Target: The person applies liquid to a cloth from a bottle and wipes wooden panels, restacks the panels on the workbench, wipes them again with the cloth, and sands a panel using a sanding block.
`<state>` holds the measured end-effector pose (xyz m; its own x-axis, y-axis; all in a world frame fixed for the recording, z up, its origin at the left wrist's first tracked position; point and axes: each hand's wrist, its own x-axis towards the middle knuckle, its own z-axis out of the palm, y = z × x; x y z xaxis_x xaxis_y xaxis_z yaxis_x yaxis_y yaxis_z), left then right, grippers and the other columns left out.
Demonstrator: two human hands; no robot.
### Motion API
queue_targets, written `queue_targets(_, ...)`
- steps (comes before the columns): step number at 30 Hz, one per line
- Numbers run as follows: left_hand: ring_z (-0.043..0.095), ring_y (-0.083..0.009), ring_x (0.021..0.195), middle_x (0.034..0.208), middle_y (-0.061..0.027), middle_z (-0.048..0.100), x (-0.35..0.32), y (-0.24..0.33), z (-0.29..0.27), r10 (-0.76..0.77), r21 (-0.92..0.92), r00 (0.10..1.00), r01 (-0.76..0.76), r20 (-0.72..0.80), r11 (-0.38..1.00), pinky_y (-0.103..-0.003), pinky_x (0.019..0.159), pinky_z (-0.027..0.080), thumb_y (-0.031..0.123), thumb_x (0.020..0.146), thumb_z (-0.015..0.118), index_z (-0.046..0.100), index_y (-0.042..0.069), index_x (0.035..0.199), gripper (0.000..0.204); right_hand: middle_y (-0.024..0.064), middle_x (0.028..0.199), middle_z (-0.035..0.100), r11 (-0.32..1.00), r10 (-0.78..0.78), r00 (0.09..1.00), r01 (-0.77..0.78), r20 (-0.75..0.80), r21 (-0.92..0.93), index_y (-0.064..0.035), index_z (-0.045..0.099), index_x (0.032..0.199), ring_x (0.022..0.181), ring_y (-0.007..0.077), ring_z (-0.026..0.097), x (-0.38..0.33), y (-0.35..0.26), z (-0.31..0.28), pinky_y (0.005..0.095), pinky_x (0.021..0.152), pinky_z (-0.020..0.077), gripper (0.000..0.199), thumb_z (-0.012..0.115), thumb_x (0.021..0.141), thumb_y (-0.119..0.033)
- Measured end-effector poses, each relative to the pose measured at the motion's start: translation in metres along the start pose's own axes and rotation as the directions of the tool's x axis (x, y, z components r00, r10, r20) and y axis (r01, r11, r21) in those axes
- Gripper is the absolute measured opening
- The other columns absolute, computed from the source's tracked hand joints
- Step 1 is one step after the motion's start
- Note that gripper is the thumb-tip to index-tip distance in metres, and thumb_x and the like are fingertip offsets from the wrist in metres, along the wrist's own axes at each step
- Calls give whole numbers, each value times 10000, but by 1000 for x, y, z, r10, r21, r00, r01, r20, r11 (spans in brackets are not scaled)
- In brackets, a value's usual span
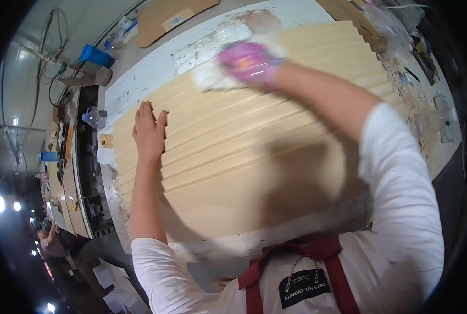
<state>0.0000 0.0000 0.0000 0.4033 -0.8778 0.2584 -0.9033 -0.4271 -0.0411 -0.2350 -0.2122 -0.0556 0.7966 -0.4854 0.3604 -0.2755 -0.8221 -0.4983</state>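
Observation:
A large cream-coloured panel (238, 136) with long parallel ridges lies across the workbench in front of me. Bare and flat, my left hand (148, 131) rests on the panel's left part with its fingers stretched out. My right hand (248, 62), in a pink-purple glove, reaches to the far edge of the panel and presses a white cloth (211, 77) onto the ridges. Motion smears the glove and the cloth, and the fingers' exact grip is hard to make out.
A white, stained bench top (134, 86) surrounds the panel. Behind lies a brown board (173, 18). At the left stand a blue container (96, 55) and a clear bottle (93, 118). Shavings and a clear plastic bottle (431, 121) lie at right. Another person (51, 243) is far left.

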Motion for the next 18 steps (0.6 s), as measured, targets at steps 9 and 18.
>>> queue_targets(9, 261, -301, 1336, 1445, -118, 306, -45, 72, 89, -32, -198, 998, 44, 62, 979, -520, 1045, 218, 523, 899, 399, 336, 80, 1371, 650, 139, 842, 615, 990, 14, 996, -2, 88, -138, -89, 591, 842, 750, 313, 590, -32, -21, 20, 398, 694, 492, 125, 524, 760, -157)
queue_targets(18, 247, -289, 1346, 1452, -106, 300, -50, 82, 83, -78, -167, 995, 88, 65, 982, -501, 1059, 206, 511, 902, 403, 327, 88, 1380, 642, 112, 872, 619, 940, 286, 941, -240, 179, -243, -93, 627, 885, 833, 267, 606, -77, 47, -56, 353, 779, 483, 183, 618, 738, -200)
